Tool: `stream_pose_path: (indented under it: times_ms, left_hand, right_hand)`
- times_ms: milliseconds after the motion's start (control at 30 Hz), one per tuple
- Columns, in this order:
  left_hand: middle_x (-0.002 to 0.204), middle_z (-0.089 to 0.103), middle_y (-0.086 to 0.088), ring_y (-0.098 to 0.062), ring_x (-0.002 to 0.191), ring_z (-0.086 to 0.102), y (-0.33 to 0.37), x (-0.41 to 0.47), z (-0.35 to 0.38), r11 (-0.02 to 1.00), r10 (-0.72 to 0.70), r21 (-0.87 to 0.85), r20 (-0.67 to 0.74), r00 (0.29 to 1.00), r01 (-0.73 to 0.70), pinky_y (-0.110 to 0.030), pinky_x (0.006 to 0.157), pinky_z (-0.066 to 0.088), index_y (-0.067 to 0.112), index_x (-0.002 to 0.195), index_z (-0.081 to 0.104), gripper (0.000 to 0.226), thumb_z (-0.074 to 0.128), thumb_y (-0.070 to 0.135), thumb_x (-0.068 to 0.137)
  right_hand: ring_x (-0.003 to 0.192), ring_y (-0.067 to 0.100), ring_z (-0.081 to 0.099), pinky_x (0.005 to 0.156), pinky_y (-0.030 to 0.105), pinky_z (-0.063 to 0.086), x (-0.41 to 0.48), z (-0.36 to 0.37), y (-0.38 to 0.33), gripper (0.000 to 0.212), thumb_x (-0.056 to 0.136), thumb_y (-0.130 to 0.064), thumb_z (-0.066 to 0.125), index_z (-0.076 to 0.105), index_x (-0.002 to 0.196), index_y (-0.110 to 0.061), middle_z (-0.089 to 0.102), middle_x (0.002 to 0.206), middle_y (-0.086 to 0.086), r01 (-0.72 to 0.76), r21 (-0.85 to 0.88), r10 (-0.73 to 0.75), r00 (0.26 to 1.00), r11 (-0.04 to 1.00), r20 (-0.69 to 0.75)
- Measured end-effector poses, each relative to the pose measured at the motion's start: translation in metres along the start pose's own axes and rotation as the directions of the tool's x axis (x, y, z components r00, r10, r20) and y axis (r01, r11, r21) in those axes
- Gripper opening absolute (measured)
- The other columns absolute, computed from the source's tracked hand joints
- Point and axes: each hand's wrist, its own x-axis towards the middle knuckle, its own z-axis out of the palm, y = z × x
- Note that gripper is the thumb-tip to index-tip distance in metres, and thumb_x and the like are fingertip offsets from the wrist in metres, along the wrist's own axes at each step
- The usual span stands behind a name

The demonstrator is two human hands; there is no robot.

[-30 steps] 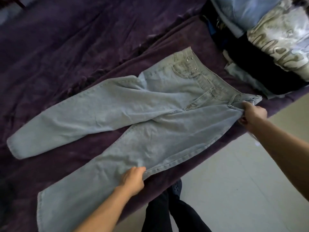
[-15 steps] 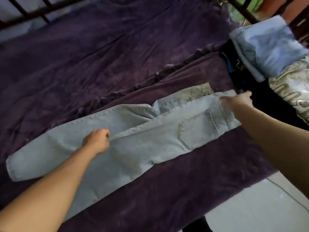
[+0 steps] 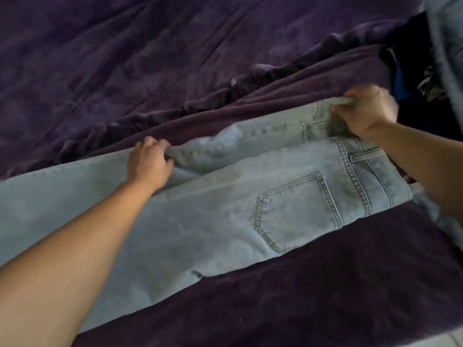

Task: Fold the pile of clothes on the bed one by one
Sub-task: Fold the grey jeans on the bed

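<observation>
Head view: jeans [image 3: 225, 209] lie on the purple blanket [image 3: 150, 58], halved lengthwise, one leg over the other, back pocket [image 3: 295, 211] up. Left hand [image 3: 150, 164] grasps the bunched far edge at the crotch; right hand [image 3: 365, 108] clenches the waistband. Judgement: the lengthwise fold is laid but not squared; crosswise folds remain. Pile of clothes [image 3: 426, 71], just beyond the right hand, awaits folding. A blanket ridge [image 3: 225, 88] runs just beyond both hands and may catch the far edge.

Dim, soft indoor light, no glare, no hard shadows. Dark purple fleece blanket [image 3: 125, 58] loses detail along the bottom. Pale blue denim jeans [image 3: 225, 209] brightest, slightly soft. Right hand [image 3: 365, 110] motion-blurred; top right corner smeared. Wide-angle bending at frame edges.
</observation>
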Motion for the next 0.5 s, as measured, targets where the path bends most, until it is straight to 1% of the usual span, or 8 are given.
stream_pose_path:
  times_ms: [67,133,167,233,300,367,400,500]
  left_hand:
    - [0.112,0.052,-0.018,-0.04,0.105,0.049,0.007,-0.007,0.003,0.997,-0.037,-0.078,-0.137,0.99,0.027,-0.047,0.088,0.045,0.008,0.11,0.062,0.032,0.068,0.015,0.08]
    - [0.106,0.055,-0.017,-0.039,0.099,0.053,0.012,-0.023,0.007,0.993,-0.011,-0.114,-0.186,0.983,-0.011,-0.046,0.081,0.046,0.008,0.104,0.06,0.03,0.072,0.02,0.079]
    - [0.104,0.057,-0.017,-0.039,0.098,0.055,0.011,-0.033,0.011,0.992,0.002,-0.128,-0.142,0.99,-0.02,-0.046,0.08,0.047,0.008,0.103,0.06,0.033,0.073,0.027,0.079]
    - [0.106,0.062,-0.016,-0.037,0.1,0.058,0.003,-0.055,0.019,0.994,0.002,-0.106,0.035,0.999,0.002,-0.044,0.083,0.047,0.009,0.108,0.061,0.044,0.073,0.04,0.08]
    - [0.102,0.067,-0.017,-0.037,0.098,0.062,-0.014,-0.073,0.024,0.996,-0.038,-0.071,0.164,0.986,0.05,-0.044,0.08,0.048,0.009,0.105,0.064,0.041,0.07,0.043,0.082]
    - [0.081,0.067,-0.021,-0.041,0.084,0.065,-0.029,-0.084,0.019,0.983,-0.084,-0.145,0.193,0.978,0.113,-0.043,0.068,0.048,0.009,0.08,0.062,0.029,0.067,0.037,0.086]
    - [0.07,0.064,-0.021,-0.041,0.077,0.064,-0.034,-0.086,0.013,0.975,-0.093,-0.181,0.184,0.979,0.126,-0.042,0.063,0.046,0.011,0.069,0.055,0.033,0.066,0.036,0.087]
    - [0.058,0.058,-0.018,-0.041,0.065,0.061,-0.041,-0.084,-0.016,0.981,-0.043,-0.186,0.095,0.995,0.061,-0.04,0.056,0.044,0.021,0.057,0.037,0.046,0.063,0.042,0.088]
  right_hand:
    - [0.115,0.037,0.054,0.091,0.043,0.044,0.008,-0.003,0.002,0.044,0.081,-0.046,0.071,0.064,0.116,-0.021,0.061,0.121,0.017,-0.014,-0.051,0.013,1.0,0.999,-0.018]
    - [0.116,0.038,0.047,0.093,0.047,0.04,0.006,-0.001,0.001,0.043,0.083,-0.043,0.068,0.061,0.117,-0.018,0.054,0.121,0.018,0.134,-0.099,-0.141,0.987,0.986,-0.071]
    - [0.113,0.038,0.048,0.092,0.047,0.039,-0.001,0.0,0.001,0.041,0.085,-0.045,0.064,0.062,0.114,-0.016,0.055,0.117,0.018,0.251,-0.108,-0.261,0.961,0.962,-0.086]
    - [0.106,0.034,0.053,0.09,0.046,0.038,-0.021,0.002,0.006,0.048,0.087,-0.057,0.054,0.064,0.108,-0.015,0.059,0.11,0.012,0.425,-0.075,-0.425,0.905,0.902,0.015]
    - [0.106,0.033,0.055,0.092,0.047,0.038,-0.033,-0.001,0.016,0.06,0.081,-0.065,0.051,0.066,0.11,-0.015,0.061,0.113,0.009,0.447,-0.065,-0.435,0.888,0.892,0.149]
    - [0.108,0.032,0.054,0.092,0.047,0.037,-0.033,-0.004,0.028,0.056,0.079,-0.066,0.059,0.07,0.104,-0.016,0.066,0.109,0.006,0.47,-0.11,-0.445,0.875,0.876,0.192]
    - [0.107,0.032,0.054,0.09,0.047,0.038,-0.033,-0.007,0.03,0.048,0.08,-0.061,0.064,0.071,0.097,-0.017,0.067,0.103,0.005,0.499,-0.12,-0.471,0.858,0.858,0.204]
    - [0.094,0.033,0.058,0.08,0.046,0.047,-0.031,-0.014,0.039,0.027,0.084,-0.038,0.068,0.066,0.083,-0.012,0.063,0.087,0.004,0.568,-0.082,-0.54,0.812,0.819,0.224]
